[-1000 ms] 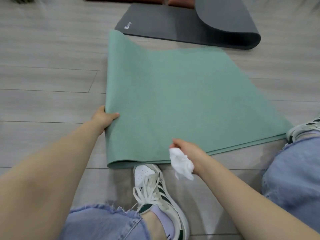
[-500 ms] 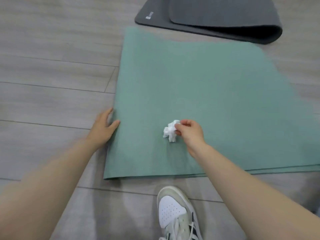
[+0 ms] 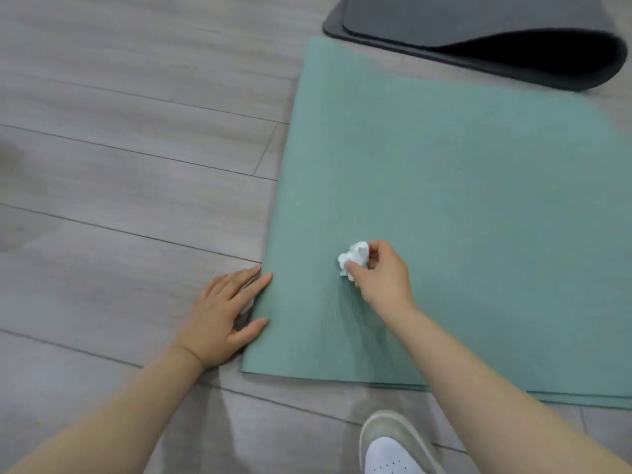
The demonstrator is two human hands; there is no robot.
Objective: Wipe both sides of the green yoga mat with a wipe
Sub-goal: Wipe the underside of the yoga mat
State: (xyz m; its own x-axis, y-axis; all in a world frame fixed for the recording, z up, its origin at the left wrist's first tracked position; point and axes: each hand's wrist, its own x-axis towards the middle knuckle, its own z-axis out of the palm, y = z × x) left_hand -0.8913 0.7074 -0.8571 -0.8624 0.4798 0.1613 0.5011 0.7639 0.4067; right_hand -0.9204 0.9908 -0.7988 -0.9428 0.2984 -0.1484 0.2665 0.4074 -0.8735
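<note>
**Wipe pressed to the green mat**

The green mat (image 3: 461,206) lies folded on the floor (image 3: 119,165), beside a dark mat (image 3: 496,39). The left hand (image 3: 222,313) rests flat, fingers spread, at its left edge. The right hand (image 3: 383,275) pinches a crumpled wipe (image 3: 355,258) against the mat.

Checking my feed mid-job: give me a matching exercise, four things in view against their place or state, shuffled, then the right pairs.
Things:
1. wipe
2. left hand
3. grey mat
4. shoe

Places or states:
A. beyond the far edge of the green mat, partly curled over
B. bunched up, pinched by the right hand on the green mat
C. on the floor near the bottom edge of the view
D. fingers spread at the green mat's left edge

Pairs: 1-B, 2-D, 3-A, 4-C
</note>
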